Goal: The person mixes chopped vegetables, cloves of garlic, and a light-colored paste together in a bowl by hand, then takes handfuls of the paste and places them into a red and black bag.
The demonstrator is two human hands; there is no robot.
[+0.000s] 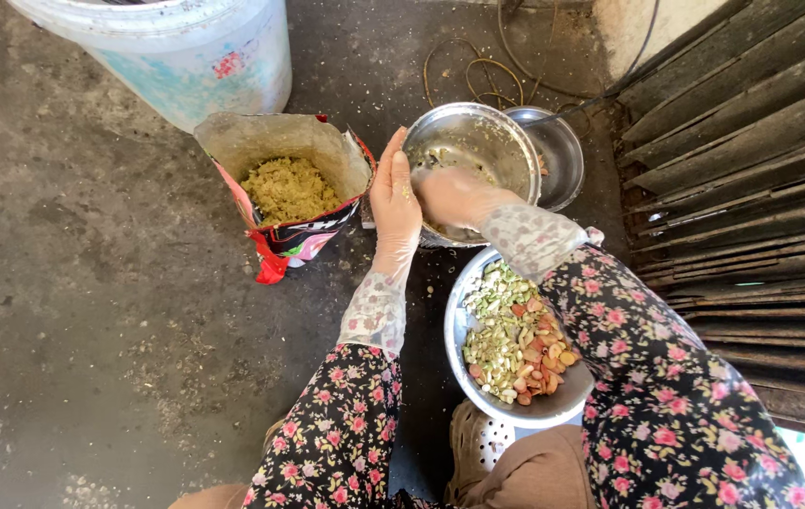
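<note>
The person crouches over a steel bowl (474, 151) on the concrete floor (91, 283). The left hand (395, 193), gloved and flat, presses against the bowl's near rim, grasping nothing. The right hand (454, 196) reaches inside the bowl; it looks loosely cupped, though I cannot tell what it grips. An open bag (287, 179) of yellowish mash stands just left, and a bowl of seeds (515, 344) sits nearer the knees.
</note>
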